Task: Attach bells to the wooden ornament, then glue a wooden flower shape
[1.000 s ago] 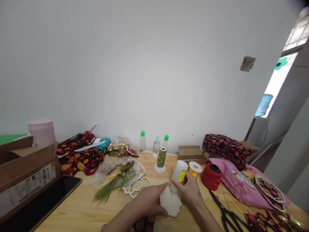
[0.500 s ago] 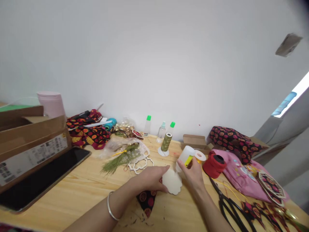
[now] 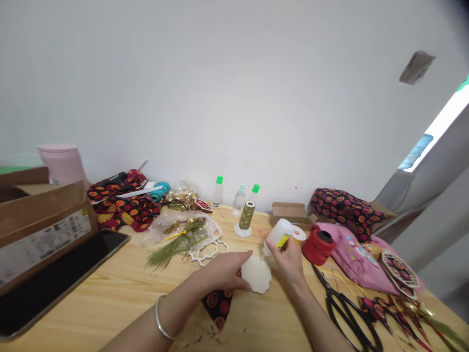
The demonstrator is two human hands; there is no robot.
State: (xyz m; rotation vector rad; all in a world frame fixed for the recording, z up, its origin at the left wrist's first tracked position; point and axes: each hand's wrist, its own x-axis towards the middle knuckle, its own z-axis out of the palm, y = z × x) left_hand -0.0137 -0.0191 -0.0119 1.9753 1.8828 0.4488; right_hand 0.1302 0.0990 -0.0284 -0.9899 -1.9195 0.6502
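Between thumb and fingers, my left hand (image 3: pixel 229 271) grips the edge of a cream scallop-edged disc (image 3: pixel 257 275). Beneath that hand a piece of dark patterned fabric (image 3: pixel 219 305) sticks out, its pointed end toward me; how it meets the disc is hidden. My right hand (image 3: pixel 289 261) is closed around a white squeeze bottle (image 3: pixel 277 235) with a yellow label. The bottle is tilted nozzle-down, its tip at the disc's upper right edge. Whether anything flows from it is too small to tell.
Black scissors (image 3: pixel 344 308) and a red thread spool (image 3: pixel 318 245) lie right. Behind stand an olive thread cone (image 3: pixel 247 217) and small bottles (image 3: pixel 240 200). Left are a green tassel (image 3: pixel 176 247), white scalloped frames (image 3: pixel 208 252), a cardboard box (image 3: pixel 44 215) and a black tablet-like slab (image 3: pixel 62 278).
The whole view has shifted, so things on the table appear slightly farther left. Both hands keep their holds on the disc and the bottle, with the nozzle still at the disc's edge.
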